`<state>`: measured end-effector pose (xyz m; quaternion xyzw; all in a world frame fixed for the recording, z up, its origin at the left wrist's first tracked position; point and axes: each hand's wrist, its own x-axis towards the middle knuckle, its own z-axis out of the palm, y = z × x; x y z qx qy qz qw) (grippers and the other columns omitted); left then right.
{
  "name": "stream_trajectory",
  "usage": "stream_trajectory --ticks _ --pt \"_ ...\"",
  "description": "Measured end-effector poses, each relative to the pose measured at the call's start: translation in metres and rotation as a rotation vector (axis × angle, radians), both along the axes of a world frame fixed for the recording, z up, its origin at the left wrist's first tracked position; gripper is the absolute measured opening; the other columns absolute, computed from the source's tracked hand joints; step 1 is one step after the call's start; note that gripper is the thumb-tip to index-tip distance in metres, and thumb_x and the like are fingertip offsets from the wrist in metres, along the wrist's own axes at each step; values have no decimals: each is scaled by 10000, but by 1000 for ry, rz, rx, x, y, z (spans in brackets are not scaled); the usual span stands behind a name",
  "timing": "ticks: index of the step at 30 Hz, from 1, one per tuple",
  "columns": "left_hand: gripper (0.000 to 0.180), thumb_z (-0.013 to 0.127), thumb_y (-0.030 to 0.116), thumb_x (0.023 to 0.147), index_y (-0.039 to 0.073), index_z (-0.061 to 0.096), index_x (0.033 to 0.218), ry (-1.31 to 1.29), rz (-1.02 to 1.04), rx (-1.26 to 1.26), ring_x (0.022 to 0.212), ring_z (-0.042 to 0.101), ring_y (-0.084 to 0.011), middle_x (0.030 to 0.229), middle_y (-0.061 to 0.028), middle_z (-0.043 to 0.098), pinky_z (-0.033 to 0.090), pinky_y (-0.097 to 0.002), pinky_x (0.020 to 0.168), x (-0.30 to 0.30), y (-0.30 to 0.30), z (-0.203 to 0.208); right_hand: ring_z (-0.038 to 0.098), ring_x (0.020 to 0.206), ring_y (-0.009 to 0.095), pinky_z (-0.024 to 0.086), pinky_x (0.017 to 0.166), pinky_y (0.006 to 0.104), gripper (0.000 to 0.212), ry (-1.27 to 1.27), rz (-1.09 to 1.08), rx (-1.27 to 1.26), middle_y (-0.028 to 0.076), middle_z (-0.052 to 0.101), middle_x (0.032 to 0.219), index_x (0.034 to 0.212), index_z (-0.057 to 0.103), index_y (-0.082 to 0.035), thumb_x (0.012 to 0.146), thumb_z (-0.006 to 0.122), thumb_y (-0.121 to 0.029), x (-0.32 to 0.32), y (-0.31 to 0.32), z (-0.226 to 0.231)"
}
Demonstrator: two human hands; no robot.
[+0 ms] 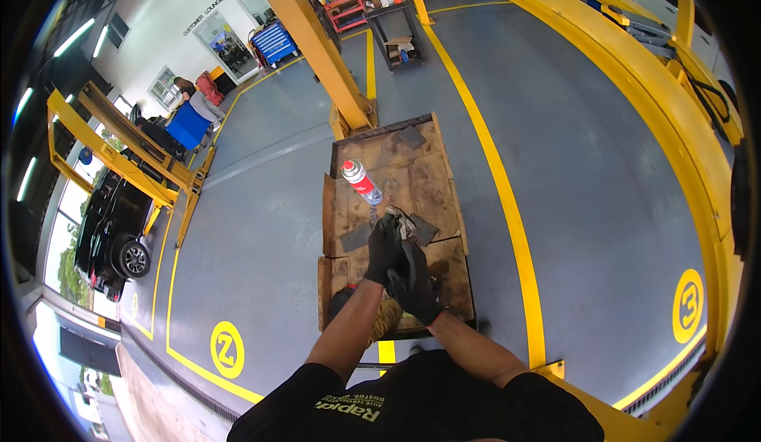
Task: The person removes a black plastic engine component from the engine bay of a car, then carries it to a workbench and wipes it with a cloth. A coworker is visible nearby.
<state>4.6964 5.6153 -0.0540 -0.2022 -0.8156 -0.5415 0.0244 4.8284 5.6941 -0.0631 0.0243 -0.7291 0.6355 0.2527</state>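
Both my hands wear black gloves and meet over a cardboard-lined cart top. My left hand is closed around a small grey, metallic-looking part; its exact kind is hard to make out. Pressed close beside it, my right hand has its fingers closed at the lower end of the same part. Just beyond the hands stands a spray can with a red cap and a red and white body. Dark flat pieces lie on the cardboard: one left of my hands, one to their right, another at the far end.
A yellow lift post rises behind the cart, and a curved yellow lift beam spans the right. A tan patterned item sits by my left forearm. Farther off are a black car, blue tool cabinets, a dark trolley and a person.
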Motion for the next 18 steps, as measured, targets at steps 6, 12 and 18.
stream_trajectory --ticks 6,12,18 --pt "279 540 273 1061 36 657 1150 52 -213 -187 948 681 -324 1008 -165 705 523 -432 856 9 -22 14 332 1515 371 270 1241 426 698 12 103 -359 241 350 1608 1589 282 20 1003 609 -173 -17 3 20" --pt "577 435 597 1076 64 626 1185 -347 106 574 959 656 -206 996 -72 668 543 -384 862 -7 -18 3 484 1387 267 428 1136 385 652 -4 79 -328 185 411 1549 1613 194 -13 1098 457 -313 -20 15 -8" --pt "528 464 579 1071 84 620 1166 -217 41 909 950 657 -206 1043 -66 655 558 -385 899 -6 -87 28 526 1356 290 464 1117 398 611 20 79 -535 202 461 1512 1603 164 -9 1115 414 -279 -22 23 -1"
